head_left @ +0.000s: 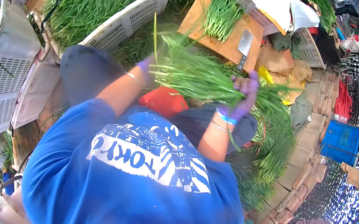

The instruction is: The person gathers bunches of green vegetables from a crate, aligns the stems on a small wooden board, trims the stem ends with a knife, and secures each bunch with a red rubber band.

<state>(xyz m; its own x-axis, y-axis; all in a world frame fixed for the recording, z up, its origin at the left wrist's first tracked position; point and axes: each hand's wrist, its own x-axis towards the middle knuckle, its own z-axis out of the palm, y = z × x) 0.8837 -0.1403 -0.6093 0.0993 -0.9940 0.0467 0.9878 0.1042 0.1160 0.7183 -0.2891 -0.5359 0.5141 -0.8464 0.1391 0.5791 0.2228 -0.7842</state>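
Note:
Across my lap I hold a loose bunch of garlic chives (193,77), long green blades lying sideways. My right hand (246,96), in a purple glove, is closed around the bunch at its right end. My left hand (146,67), also gloved in purple, is at the leafy left end; motion blur and leaves hide its fingers. A single yellowish blade (155,32) stands up just above it. Beyond the bunch, a cleaver (245,42) with a black handle lies on a wooden board (196,19), beside a trimmed bundle of chives (221,15).
A white plastic crate (125,23) heaped with chives stands at the far left, with more white crates (5,75) nearer. Piled chives (272,147) lie along my right side. Past them are paving bricks (295,159) and a blue container (342,141). Something red (163,101) sits between my knees.

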